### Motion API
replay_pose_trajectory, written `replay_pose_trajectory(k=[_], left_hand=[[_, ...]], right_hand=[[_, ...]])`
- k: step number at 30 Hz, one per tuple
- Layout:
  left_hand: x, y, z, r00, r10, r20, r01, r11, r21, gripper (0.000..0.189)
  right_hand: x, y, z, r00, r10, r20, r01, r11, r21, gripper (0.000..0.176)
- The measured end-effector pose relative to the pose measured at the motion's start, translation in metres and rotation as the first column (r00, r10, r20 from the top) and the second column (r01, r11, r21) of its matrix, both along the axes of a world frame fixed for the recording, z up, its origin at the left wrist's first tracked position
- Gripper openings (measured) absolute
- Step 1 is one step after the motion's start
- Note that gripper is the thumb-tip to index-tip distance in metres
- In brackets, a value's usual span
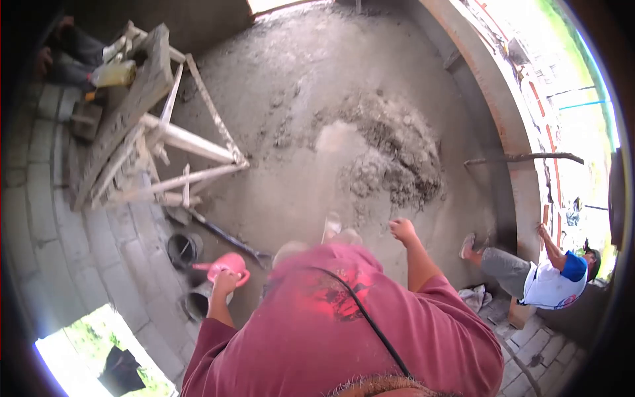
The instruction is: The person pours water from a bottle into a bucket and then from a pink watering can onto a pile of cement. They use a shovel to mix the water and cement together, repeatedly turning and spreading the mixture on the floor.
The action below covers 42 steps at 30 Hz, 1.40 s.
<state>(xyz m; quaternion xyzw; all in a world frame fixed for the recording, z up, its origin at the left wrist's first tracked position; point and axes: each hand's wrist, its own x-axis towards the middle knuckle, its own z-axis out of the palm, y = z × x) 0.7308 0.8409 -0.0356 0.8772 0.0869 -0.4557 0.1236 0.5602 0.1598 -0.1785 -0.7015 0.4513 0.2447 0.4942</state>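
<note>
My left hand (227, 282) is closed on a pink plastic jug (225, 263) with a narrow spout pointing left. Two dark buckets stand beside it, one bucket (184, 250) above and left of the jug, the other bucket (197, 306) below it. My right hand (402, 230) hangs in the air over the grey floor, its fingers curled and no object visible in them. Ahead of it lies a heap of wet grey mortar (403, 159), with a paler, smooth patch (338, 137) on its left side.
A wooden trestle with a plank (129, 109) stands at the left by the block wall (53, 212). A long dark handle (228, 237) lies near the buckets. At right, a person (555, 278) holds the window opening's edge. A stick (522, 159) juts from the sill.
</note>
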Motion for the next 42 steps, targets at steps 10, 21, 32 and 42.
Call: replay_pose_trajectory(k=[10, 21, 32, 42], left_hand=[[0.185, -0.093, -0.041, 0.998, 0.004, -0.069, -0.002, 1.000, 0.028, 0.047], [0.605, -0.365, -0.015, 0.954, -0.249, 0.166, 0.274, 0.950, -0.149, 0.037], [0.860, -0.519, -0.013, 0.981, -0.175, 0.085, 0.173, 0.985, 0.026, 0.044], [0.937, -0.562, -0.105, 0.944, -0.280, -0.173, 0.291, 0.956, 0.041, 0.057]], right_hand=[[0.352, -0.081, 0.082, 0.936, 0.219, 0.276, -0.143, 0.952, -0.270, 0.025], [0.299, -0.192, 0.082, 0.587, 0.656, -0.475, -0.796, 0.575, -0.190, 0.019], [0.779, -0.496, 0.010, 0.871, 0.491, -0.003, -0.380, 0.670, -0.638, 0.027], [1.396, -0.678, 0.161, 0.735, 0.382, 0.560, -0.052, 0.856, -0.514, 0.022]])
